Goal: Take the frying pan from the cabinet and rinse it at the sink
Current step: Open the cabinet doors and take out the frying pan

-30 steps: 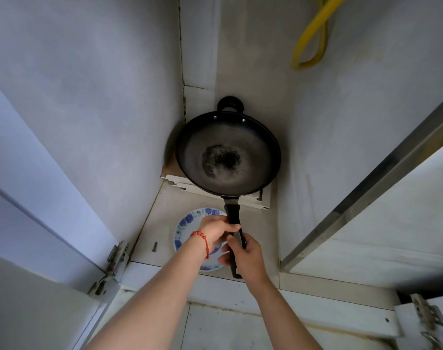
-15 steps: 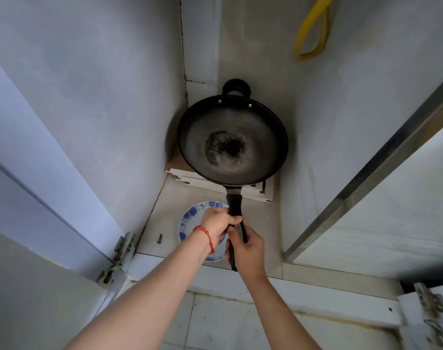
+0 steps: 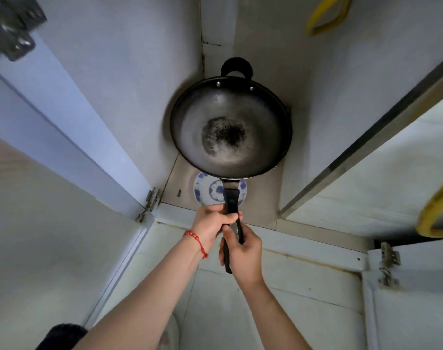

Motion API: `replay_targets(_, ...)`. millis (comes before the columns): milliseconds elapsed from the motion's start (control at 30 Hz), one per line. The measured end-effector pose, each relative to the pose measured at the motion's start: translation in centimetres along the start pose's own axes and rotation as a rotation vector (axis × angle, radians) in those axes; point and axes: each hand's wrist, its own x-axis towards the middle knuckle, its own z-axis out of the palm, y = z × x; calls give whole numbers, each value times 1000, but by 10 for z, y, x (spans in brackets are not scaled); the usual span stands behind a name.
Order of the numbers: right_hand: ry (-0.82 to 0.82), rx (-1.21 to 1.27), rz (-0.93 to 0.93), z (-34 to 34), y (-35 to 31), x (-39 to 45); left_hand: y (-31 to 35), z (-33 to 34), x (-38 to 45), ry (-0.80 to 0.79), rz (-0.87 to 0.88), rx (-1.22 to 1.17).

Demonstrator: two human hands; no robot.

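Nearest the camera, both hands hold the frying pan by its long handle, lifted clear of the cabinet floor.

Right hand [image 3: 243, 251] wraps the handle's butt end while left hand [image 3: 211, 222], red bead bracelet [image 3: 196, 239] at its wrist, has its fingers [image 3: 231, 218] curled round the handle just ahead of it; two grips likely steady a heavy, far-reaching load. Frying pan [image 3: 230, 127] hangs level inside the cabinet [image 3: 253, 218], above a blue-patterned plate [image 3: 205, 190]. Side walls stand close to its rim, its loop handle near the back corner, so the open way out is straight back over the front sill. Yellow hose [image 3: 324, 18] hangs well above.
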Motion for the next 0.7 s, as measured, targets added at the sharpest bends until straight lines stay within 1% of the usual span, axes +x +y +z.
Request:
replay_targets(200,-33,-22,133,-8,-36,-63,7,2,-75,48,-91,-36)
replay_targets(400,-83,-61,211,-28,-89,-130,23,17,-158,90,-149,-61)
replay_targets(533,-93,-121,208,-39,-119,-175,39,26,-217,112,-156,-57)
replay_targets(700,-125,-120,229,-49,-165,-232,51,30,-284,64,-120,-17)
